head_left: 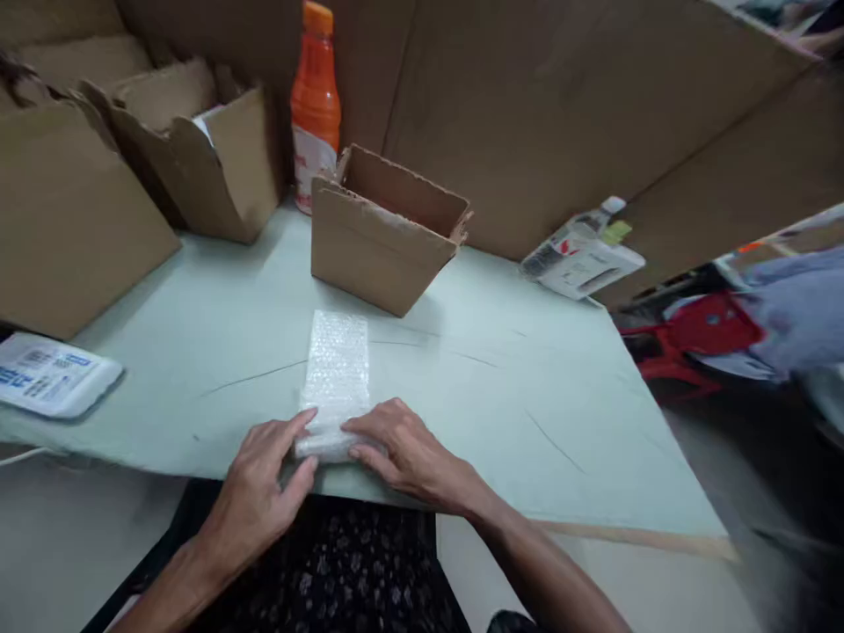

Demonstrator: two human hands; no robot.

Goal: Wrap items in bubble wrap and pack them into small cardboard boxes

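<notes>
A strip of clear bubble wrap (pixel 338 356) lies flat on the pale green table, its near end folded into a thick bundle close to the front edge. Whether something is wrapped inside the bundle, I cannot tell. My left hand (pixel 267 470) grips the bundle's left end between thumb and fingers. At the right end, my right hand (pixel 402 453) holds it the same way, thumb low and fingers on top. An open cardboard box (pixel 375 255) stands just beyond the strip's far end.
Larger cardboard boxes (pixel 72 211) stand at the left, with a white packet (pixel 56 374) in front of them. An orange bottle (pixel 315 105) is at the back. A clear bottle and a white container (pixel 586 264) lean at the back right. Cardboard panels wall the rear; beyond the right edge is a red stool (pixel 705 334).
</notes>
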